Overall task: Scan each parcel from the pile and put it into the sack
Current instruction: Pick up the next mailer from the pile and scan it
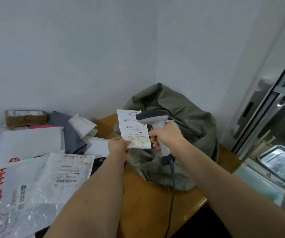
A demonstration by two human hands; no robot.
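White parcel (133,128) label blurred; scanner (152,117) head hides its edge.

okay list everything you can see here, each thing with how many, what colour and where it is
parcel: one, white, labelled, held up before the sack
scanner: one, grey and white, corded, aimed at the parcel
sack: one, olive green, on the table's far right
pile: many bags, white, clear, grey, on the table's left
box: one, brown, behind the pile
table: one, wooden brown
tray: one, metal, far right
left hand: pinches the parcel's lower edge
right hand: grips the scanner's handle
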